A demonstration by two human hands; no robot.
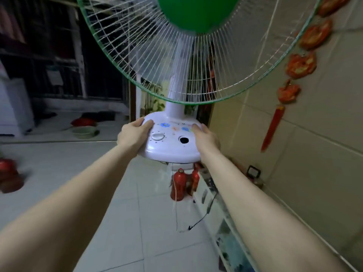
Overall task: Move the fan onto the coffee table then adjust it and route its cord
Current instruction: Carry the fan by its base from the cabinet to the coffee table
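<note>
I hold a white table fan up in the air above the tiled floor. Its base (169, 146) has a round dial, a dark hole and flower stickers. My left hand (135, 132) grips the base's left edge. The right edge is held by my right hand (204, 134). The white neck rises to a green-rimmed wire cage (137, 55) with a green hub (196, 12), filling the top of the view. A thin dark cord (176, 203) hangs down from under the base to the floor. No coffee table is in view.
Two red bottles (178, 185) stand on the floor below the fan. A tiled wall with red hanging ornaments (300, 65) runs along the right, with low clutter at its foot. A bowl (84, 132) and a white appliance (13, 108) lie back left.
</note>
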